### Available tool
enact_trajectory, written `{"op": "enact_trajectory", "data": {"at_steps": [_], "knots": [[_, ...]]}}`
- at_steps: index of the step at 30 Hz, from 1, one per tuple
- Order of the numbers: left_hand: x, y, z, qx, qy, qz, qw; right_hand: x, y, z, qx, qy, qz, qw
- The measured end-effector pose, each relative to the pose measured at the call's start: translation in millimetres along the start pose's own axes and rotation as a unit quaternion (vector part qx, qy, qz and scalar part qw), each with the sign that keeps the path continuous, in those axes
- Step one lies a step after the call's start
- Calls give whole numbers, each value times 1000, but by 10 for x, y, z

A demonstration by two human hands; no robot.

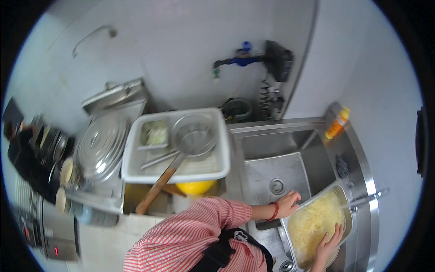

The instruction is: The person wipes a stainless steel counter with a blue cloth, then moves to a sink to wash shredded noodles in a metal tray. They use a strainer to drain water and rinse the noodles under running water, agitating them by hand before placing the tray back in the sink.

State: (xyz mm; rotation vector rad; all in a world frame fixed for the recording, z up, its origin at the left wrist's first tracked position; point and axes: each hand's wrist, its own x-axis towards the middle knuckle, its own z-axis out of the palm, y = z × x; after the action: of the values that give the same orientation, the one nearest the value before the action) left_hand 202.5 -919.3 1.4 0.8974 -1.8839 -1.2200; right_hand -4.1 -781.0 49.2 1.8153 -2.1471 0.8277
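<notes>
A rectangular metal pan [347,234] sits at the right end of the sink, full of pale yellow shreds [317,217] in cloudy liquid. From the sink's right side a metal faucet spout [370,198] reaches over the pan, with a thin stream under it. My left hand [288,205], a red bracelet at its wrist, is by the pan's left rim with nothing visible in it; whether it touches the rim is unclear. My right hand [329,242] lies spread at the pan's right side, fingers against the shreds.
Left of the sink basin [277,170] stands a white plastic tub [219,170] with a wood-handled strainer [195,136] and a small metal container [154,134]. A yellow-orange bottle [337,123] stands on the sink's back ledge. Farther left are metal lids [102,146] and another person [29,159].
</notes>
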Motion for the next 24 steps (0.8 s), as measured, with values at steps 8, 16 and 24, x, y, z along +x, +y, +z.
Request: {"op": "enact_trajectory", "data": {"at_steps": [8, 16, 24], "knots": [[-1139, -60, -1329, 264, 231, 90, 932, -34, 486, 289, -180, -82, -11, 980], [-2105, -592, -3099, 411, 242, -409, 778, 22, 291, -33, -118, -16, -4, 993], [-2245, -1170, -3424, 426, -54, -374, 822, -42, 170, -129, -73, 16, 89, 993]]}}
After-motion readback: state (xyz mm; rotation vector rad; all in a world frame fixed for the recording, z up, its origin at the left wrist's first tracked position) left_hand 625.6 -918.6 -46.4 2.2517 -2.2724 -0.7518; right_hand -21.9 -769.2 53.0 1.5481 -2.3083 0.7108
